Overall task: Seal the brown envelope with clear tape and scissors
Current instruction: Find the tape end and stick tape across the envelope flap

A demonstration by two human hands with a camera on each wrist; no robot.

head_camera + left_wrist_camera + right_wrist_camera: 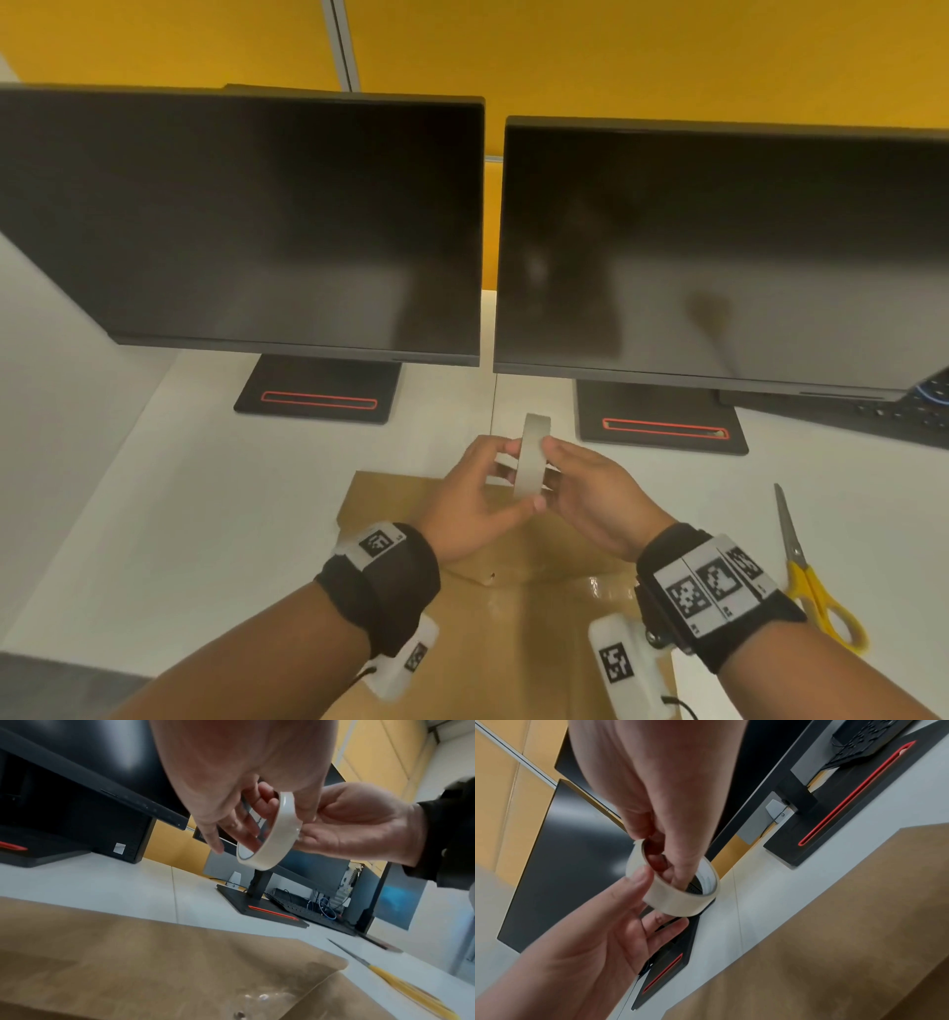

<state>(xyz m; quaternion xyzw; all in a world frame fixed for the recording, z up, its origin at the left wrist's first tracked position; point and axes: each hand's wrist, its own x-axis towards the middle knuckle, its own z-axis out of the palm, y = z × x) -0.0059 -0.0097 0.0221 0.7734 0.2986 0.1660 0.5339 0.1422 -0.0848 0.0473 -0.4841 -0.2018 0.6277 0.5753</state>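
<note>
The roll of clear tape point(533, 457) stands on edge in the air above the brown envelope point(513, 627), which lies flat on the white desk. Both hands hold it. My left hand point(506, 475) grips it from the left, thumb on the outer band point(639, 880). My right hand point(557, 465) pinches it from the right, with fingers inside the core point(675, 874). In the left wrist view the tape roll point(272, 833) hangs between both palms. The yellow-handled scissors point(806, 570) lie shut on the desk to the right of the envelope. A shiny clear patch point(595, 586) shows on the envelope.
Two dark monitors point(287, 221) point(719, 257) stand on black bases behind the hands. A black keyboard point(904, 411) lies at the far right under the right monitor. A yellow partition wall point(616, 56) closes the back. White desk point(179, 514) extends to the left.
</note>
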